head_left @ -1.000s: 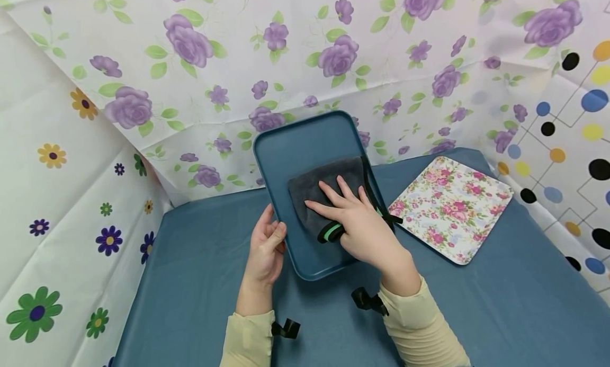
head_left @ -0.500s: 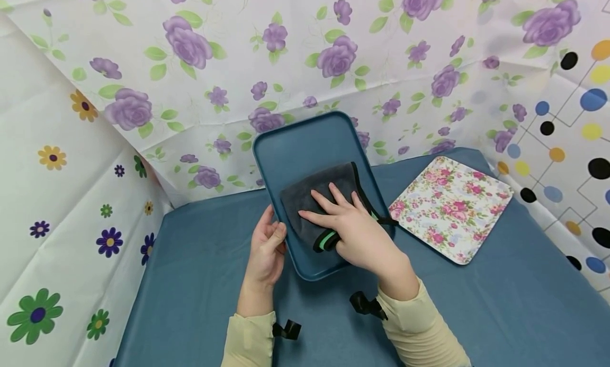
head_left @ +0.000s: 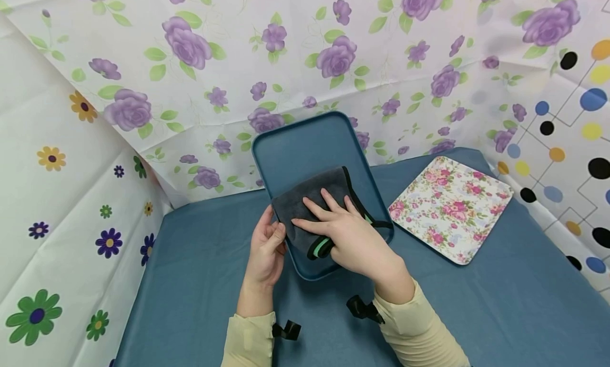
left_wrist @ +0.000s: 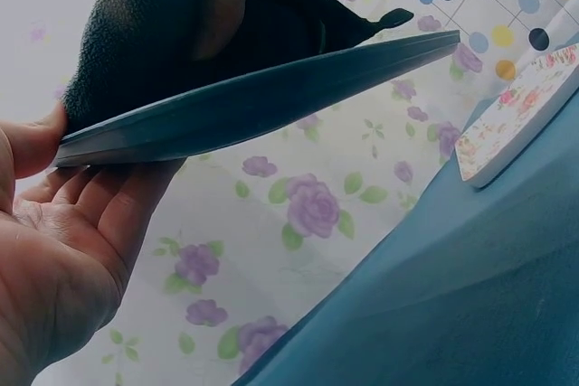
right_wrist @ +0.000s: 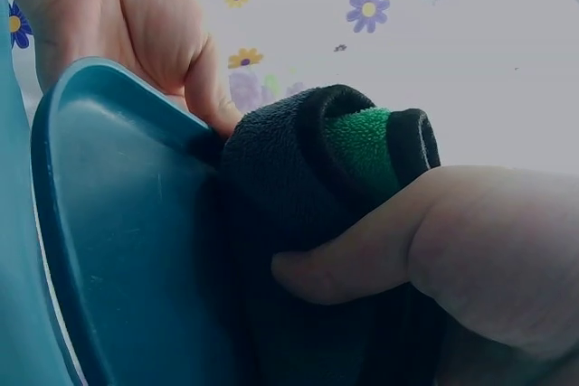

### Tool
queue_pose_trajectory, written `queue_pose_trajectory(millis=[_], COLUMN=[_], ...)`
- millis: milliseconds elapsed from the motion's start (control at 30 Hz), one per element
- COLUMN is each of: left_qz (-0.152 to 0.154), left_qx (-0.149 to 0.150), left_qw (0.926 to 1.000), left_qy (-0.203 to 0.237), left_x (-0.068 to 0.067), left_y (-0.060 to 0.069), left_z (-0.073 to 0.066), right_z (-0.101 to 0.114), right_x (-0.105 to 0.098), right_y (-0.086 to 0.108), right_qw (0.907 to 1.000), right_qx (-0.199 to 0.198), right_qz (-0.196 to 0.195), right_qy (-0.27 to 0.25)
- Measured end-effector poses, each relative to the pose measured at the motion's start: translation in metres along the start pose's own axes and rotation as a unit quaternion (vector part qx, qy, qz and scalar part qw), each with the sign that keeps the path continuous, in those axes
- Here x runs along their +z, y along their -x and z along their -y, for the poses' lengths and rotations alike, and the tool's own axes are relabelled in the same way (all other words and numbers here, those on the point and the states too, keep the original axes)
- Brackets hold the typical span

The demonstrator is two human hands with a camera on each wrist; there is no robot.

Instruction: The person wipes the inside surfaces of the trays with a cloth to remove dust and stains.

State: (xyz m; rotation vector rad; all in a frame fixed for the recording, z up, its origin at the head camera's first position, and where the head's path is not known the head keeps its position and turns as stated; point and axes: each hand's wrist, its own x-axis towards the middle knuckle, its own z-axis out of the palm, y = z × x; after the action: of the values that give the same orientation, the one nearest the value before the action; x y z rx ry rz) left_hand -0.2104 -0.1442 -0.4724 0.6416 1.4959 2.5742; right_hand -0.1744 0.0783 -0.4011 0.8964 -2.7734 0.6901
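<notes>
A blue rectangular tray (head_left: 305, 150) is held up, tilted, over the table. My left hand (head_left: 268, 250) grips its left edge, thumb on top and fingers underneath, as the left wrist view also shows. On the tray lies a folded dark grey cloth (head_left: 314, 189) with black edging and a green inner side. My right hand (head_left: 359, 240) presses on the cloth with fingers spread and nearly straight. In the right wrist view the thumb (right_wrist: 344, 268) lies against the cloth, beside its rolled green fold (right_wrist: 362, 142). The cloth's left corner reaches the tray edge near my left thumb.
A square board with pink flowers (head_left: 452, 208) lies on the blue-covered table (head_left: 200, 282), right of the tray. Flower-patterned sheets (head_left: 214, 81) hang behind and at the left, and a dotted one (head_left: 572, 160) at the right. Black straps with small blocks are on both wrists.
My right hand and the cloth have slid down and to the left across the tray, towards my left hand. The tray and my left hand have hardly moved.
</notes>
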Motion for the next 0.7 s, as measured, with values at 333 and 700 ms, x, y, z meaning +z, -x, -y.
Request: queue_pose_trajectory(millis=[333, 700], left_qz=[0.006, -0.004], left_qx=[0.006, -0.003], left_qw=[1.0000, 1.0000], left_qy=[-0.001, 0.002], left_x=[-0.001, -0.001], left_y=[0.000, 0.002], left_z=[0.001, -0.002], right_z=[0.001, -0.011], right_x=[-0.001, -0.005], right_y=[0.001, 0.004], right_qw=[0.9999, 0.9987], right_qx=[-0.001, -0.010], right_qz=[0.012, 0.015], right_qy=[-0.001, -0.049])
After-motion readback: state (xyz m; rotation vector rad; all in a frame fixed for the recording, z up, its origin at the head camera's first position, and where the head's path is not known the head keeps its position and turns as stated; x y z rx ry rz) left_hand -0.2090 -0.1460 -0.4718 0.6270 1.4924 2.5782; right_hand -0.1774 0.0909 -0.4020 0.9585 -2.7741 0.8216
